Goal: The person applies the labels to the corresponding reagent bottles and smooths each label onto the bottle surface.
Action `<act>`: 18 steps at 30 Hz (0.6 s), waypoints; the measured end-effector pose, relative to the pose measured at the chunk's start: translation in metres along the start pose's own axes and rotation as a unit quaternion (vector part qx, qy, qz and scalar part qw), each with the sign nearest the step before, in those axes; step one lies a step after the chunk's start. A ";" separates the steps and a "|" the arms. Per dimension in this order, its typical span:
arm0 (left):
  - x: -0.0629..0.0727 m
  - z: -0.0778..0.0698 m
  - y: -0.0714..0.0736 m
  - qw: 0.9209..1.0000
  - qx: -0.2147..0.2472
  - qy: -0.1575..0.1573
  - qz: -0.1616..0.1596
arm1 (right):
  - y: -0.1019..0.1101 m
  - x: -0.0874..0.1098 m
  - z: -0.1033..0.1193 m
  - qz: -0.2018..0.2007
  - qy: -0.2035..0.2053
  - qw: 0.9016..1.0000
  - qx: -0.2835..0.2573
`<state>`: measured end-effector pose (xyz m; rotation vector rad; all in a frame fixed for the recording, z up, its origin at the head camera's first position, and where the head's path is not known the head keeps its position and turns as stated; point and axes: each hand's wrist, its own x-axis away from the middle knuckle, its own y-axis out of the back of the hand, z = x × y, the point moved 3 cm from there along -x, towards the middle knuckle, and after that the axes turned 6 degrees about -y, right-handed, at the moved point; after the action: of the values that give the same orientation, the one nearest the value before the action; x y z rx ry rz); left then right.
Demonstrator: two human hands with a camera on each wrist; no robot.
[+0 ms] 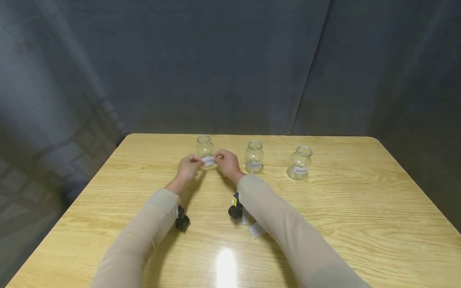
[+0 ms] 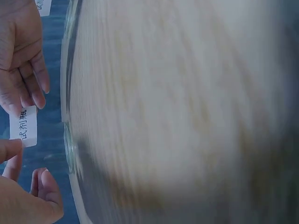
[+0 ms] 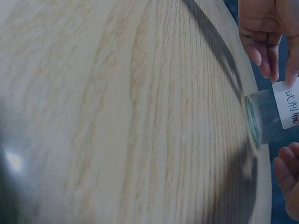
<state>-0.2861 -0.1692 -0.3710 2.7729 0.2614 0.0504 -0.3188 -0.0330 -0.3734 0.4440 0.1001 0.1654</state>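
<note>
At the far left of the table, my left hand (image 1: 189, 167) and right hand (image 1: 227, 162) pinch opposite ends of a small white label (image 1: 208, 161) with handwritten characters. The label is held flat in front of a clear glass jar (image 1: 204, 145), overlapping its lower part in the head view. In the left wrist view, fingertips meet both ends of the label (image 2: 24, 130). The right wrist view has the label (image 3: 286, 105) right over the jar's glass (image 3: 265, 116).
Two more open glass jars stand to the right, a middle jar (image 1: 254, 154) and a right jar (image 1: 299, 162), each bearing a white label. White paper pieces (image 1: 257, 230) lie under my right forearm. A dark curtain (image 1: 230, 68) hangs behind the wooden table (image 1: 360, 200).
</note>
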 end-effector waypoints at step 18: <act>-0.007 -0.001 0.005 1.000 -0.007 -0.003 -0.014 | -0.006 -0.010 0.004 -0.017 0.015 1.000 0.017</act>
<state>-0.2920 -0.1750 -0.3688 2.7538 0.2983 0.0375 -0.3275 -0.0420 -0.3720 0.4738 0.1408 0.1370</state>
